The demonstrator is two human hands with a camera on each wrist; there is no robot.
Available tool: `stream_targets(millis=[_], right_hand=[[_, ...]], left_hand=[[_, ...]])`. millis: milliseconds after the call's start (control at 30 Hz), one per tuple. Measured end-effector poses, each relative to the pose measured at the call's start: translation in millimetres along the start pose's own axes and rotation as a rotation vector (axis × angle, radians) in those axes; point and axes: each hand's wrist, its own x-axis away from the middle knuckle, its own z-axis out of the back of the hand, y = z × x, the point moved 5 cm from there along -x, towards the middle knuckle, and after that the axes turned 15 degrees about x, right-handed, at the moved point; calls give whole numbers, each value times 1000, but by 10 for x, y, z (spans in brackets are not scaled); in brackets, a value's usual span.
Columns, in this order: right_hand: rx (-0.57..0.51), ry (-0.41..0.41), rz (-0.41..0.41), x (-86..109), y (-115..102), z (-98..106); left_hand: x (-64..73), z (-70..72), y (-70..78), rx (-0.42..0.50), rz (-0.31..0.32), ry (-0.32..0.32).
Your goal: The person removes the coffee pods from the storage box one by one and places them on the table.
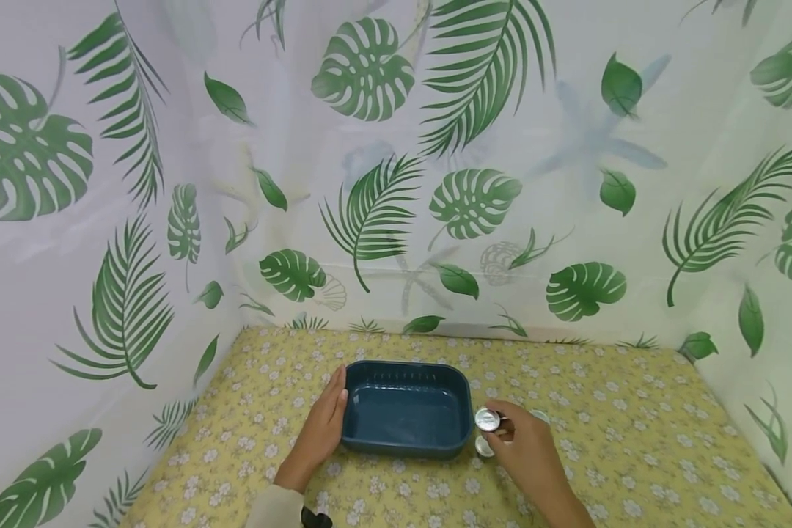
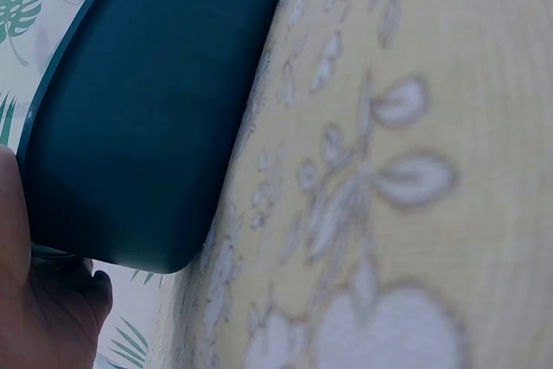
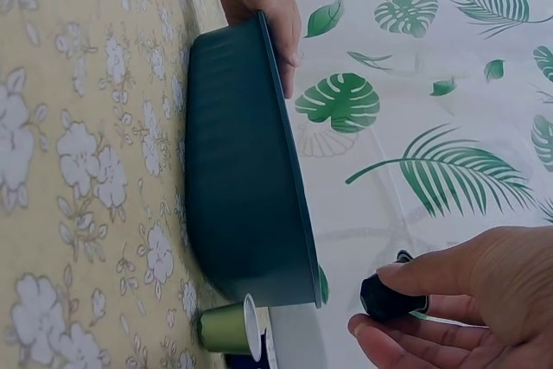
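A dark teal rectangular baking dish [image 1: 405, 449] sits on the table with nothing inside. My left hand [image 1: 323, 422] holds its left end, the thumb at the rim and the fingers along the outer wall. Just off the dish's right end, my right hand [image 1: 524, 444] pinches a black coffee capsule [image 3: 393, 300] between thumb and fingers. Its round silver lid [image 1: 487, 419] faces up toward the head camera. Below it, partly covered by the hand, stands another silver-lidded capsule [image 1: 484, 446]. The right wrist view shows a green capsule [image 3: 226, 327] on the cloth beside the dish.
Yellow floral cloth [image 1: 633, 440] covers the table. A further capsule lid [image 1: 540, 416] peeks out behind my right hand. White sheeting with green leaves [image 1: 396, 220] encloses the back and both sides.
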Motion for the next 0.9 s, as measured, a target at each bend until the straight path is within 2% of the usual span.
stream_targets(millis=[367, 900], right_hand=[[3, -26, -69, 54, 191, 61], [68, -58, -134, 118, 397, 64]], left_hand=[[4, -2, 3, 4, 2, 5], [5, 7, 23, 20, 9, -8]])
